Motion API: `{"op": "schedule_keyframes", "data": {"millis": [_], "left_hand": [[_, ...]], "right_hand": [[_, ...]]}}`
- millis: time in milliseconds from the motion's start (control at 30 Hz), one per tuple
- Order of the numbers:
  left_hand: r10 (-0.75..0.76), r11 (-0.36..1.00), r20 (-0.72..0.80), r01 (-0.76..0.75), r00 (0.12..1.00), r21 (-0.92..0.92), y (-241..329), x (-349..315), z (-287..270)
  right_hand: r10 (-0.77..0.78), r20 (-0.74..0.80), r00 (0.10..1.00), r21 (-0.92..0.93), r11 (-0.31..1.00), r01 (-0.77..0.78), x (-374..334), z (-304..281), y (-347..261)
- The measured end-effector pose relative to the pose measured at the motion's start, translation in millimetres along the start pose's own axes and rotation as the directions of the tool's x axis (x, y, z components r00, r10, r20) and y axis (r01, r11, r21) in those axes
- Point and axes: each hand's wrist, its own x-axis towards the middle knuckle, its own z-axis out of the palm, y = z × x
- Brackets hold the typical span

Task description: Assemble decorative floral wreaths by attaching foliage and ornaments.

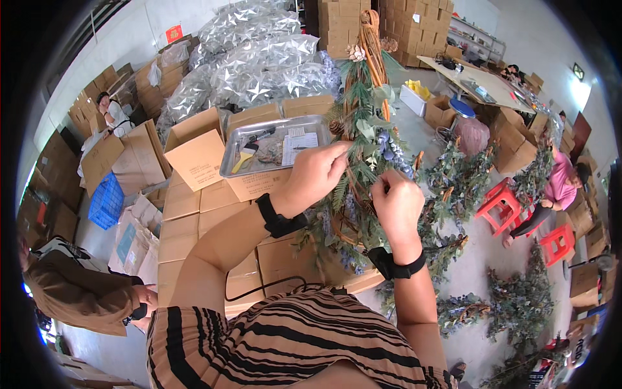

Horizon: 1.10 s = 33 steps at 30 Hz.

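From where I stand, the leafy garland (pixel 366 126) is right of the metal tray (pixel 304 121), its long axis pointing away from the person. Left hand (pixel 319 174), nearer the tray, and right hand (pixel 398 201), farther from it, flank the stems; fingers are curled closed, pinching what, I cannot tell. Left of the tray sits a blue basket (pixel 109 201).

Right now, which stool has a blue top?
The round stool beside the pink bag; its top is blue, unlike the red stools.
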Motion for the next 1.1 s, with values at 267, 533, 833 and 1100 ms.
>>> {"op": "schedule_keyframes", "data": {"millis": [267, 533, 833, 1100], "left_hand": [[0.128, 0.983, 0.203, -0.152, 0.971, 0.103, -13, 6, 5], [-0.043, 0.935, 0.359, -0.089, 0.932, 0.343, 10, 3, 10], [-0.073, 0.944, 0.304, -0.033, 0.950, 0.328, 21, 10, 14], [-0.278, 0.944, 0.260, 0.214, 0.925, 0.250, 20, 13, 20]], "right_hand": [[-0.068, 0.110, 0.992, -0.125, 0.989, 0.082, 12, -5, 12], [-0.094, 0.115, 0.989, -0.219, 0.969, 0.117, 12, -2, 12], [-0.112, -0.022, 0.993, -0.009, 0.994, 0.112, 9, 22, 14], [-0.085, -0.065, 0.994, 0.048, 0.995, 0.088, 12, 35, 22]]}}
